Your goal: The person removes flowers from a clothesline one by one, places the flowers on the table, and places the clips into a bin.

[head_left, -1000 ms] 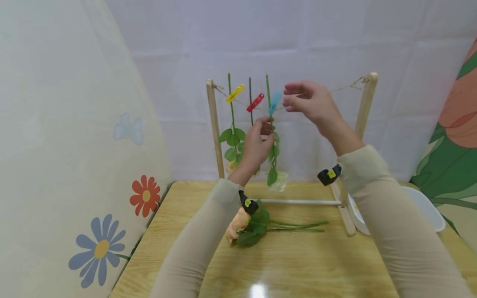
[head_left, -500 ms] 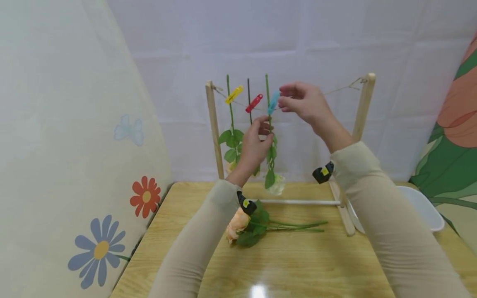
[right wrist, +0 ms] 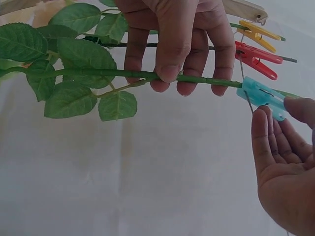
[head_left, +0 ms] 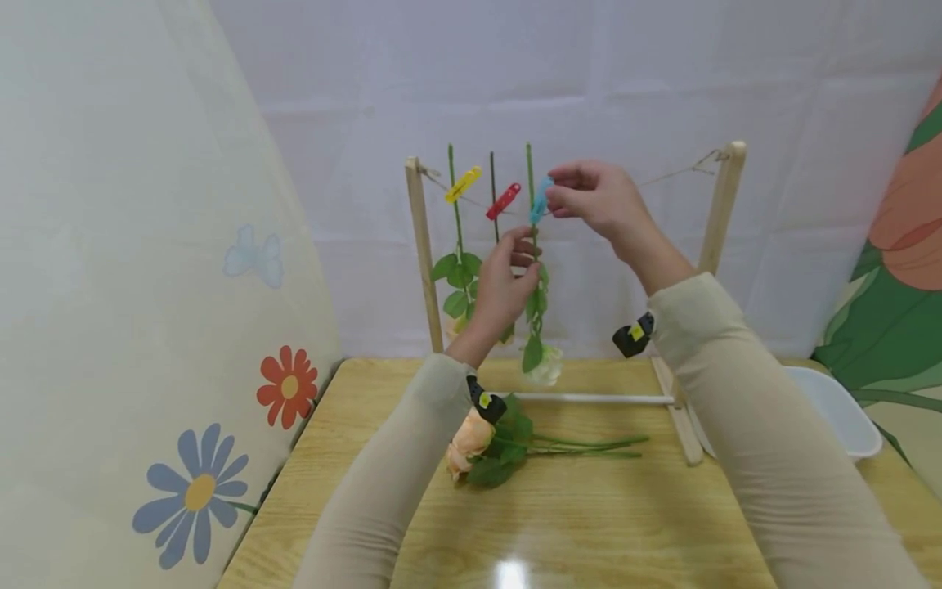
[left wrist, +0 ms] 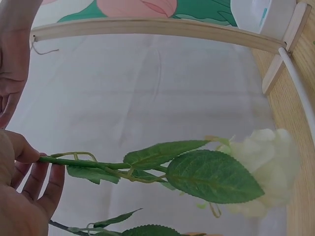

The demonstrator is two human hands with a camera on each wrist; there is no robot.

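My left hand (head_left: 506,286) pinches the green stem (right wrist: 118,73) of a white artificial rose (left wrist: 268,169), which hangs bloom down. The stem's cut end points up past the string. A blue clothespin (right wrist: 261,96) sits on the stem and string, just above the left fingers. My right hand (head_left: 599,200) holds this clothespin by its handle end, thumb on one side and fingers on the other. To the left, a yellow clothespin (head_left: 464,186) and a red clothespin (head_left: 504,201) clip two more stems to the string. The left hand partly hides the middle flower in the head view.
A wooden frame (head_left: 717,213) carries the string between its posts, with a white crossbar (head_left: 589,399) low down. Peach roses (head_left: 471,442) lie on the table (head_left: 589,523) in front. A white bowl (head_left: 846,417) stands at the right, partly behind the right sleeve.
My right hand has moved left from beside the blue clothespin and now pinches its handle end. The left hand has stayed on the white rose's stem.
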